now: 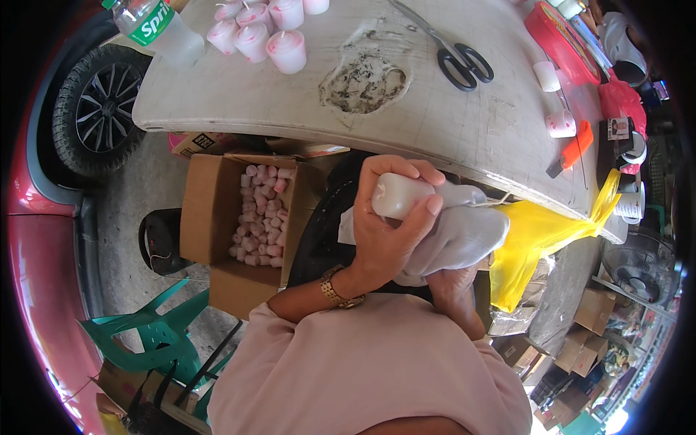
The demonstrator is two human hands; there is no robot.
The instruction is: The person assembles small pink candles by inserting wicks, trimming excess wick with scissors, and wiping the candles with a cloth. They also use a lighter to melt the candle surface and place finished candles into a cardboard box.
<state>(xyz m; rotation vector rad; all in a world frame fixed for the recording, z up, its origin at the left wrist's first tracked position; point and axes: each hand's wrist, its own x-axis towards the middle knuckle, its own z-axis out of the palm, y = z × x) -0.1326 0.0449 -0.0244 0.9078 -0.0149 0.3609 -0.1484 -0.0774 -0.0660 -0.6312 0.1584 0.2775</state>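
My left hand (pixel 388 230), with a gold watch at the wrist, is closed around a short white candle (pixel 397 196) in front of my chest. The candle's end with a small wick stub faces left. My right hand (pixel 451 286) is close beside it, its fingers hidden under a pale grey cloth (pixel 464 235) that looks like a sock. The cloth lies against the left hand's fingers near the candle. A bit of white material (pixel 347 227) shows behind my left hand.
An open cardboard box (pixel 199 210) of pink-white candles stands left of my lap. On the worn table (pixel 290 109) are several candles (pixel 286 51), a bottle (pixel 156 29), scissors (pixel 457 61) and an orange cutter (pixel 575 150). A yellow plastic bag (pixel 533 243) hangs at the right edge.
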